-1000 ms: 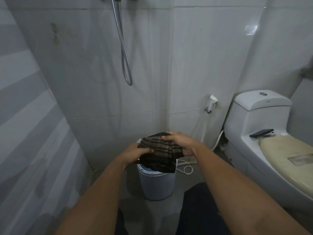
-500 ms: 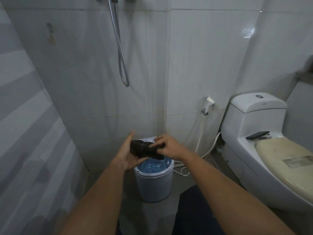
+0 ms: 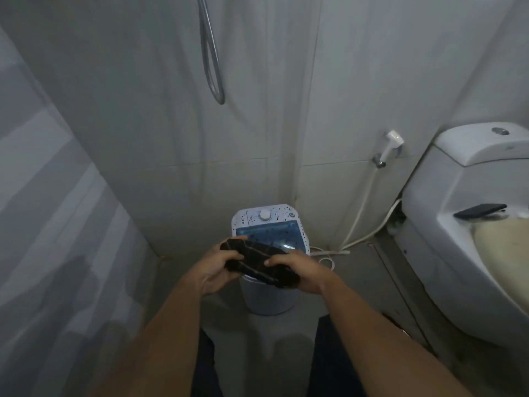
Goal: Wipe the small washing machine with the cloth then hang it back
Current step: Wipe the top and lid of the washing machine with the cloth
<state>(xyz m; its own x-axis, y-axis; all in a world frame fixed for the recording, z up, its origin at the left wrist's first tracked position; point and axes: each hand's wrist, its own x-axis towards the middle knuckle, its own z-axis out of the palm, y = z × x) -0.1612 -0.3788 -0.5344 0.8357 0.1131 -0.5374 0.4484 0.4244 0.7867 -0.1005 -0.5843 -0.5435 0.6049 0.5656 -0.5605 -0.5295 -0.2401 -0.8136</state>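
Note:
The small washing machine (image 3: 267, 222) stands on the floor in the wall corner, white with a blue see-through lid and a round dial on top. A dark striped cloth (image 3: 257, 262), bunched into a roll, is held over the machine's front edge. My left hand (image 3: 216, 267) grips the cloth's left end. My right hand (image 3: 297, 272) grips its right end. The hands and cloth hide the front part of the lid.
A white toilet (image 3: 458, 224) stands at the right with a dark phone (image 3: 479, 211) lying on it. A bidet sprayer (image 3: 390, 144) and its hose hang on the wall beside it. A shower hose (image 3: 211, 53) loops down the wall above. A white cord (image 3: 326, 257) lies on the floor by the machine.
The cloth went from spread out to bunched into a roll between both hands. The view has tilted down and closer, so the machine's dial and lid now show.

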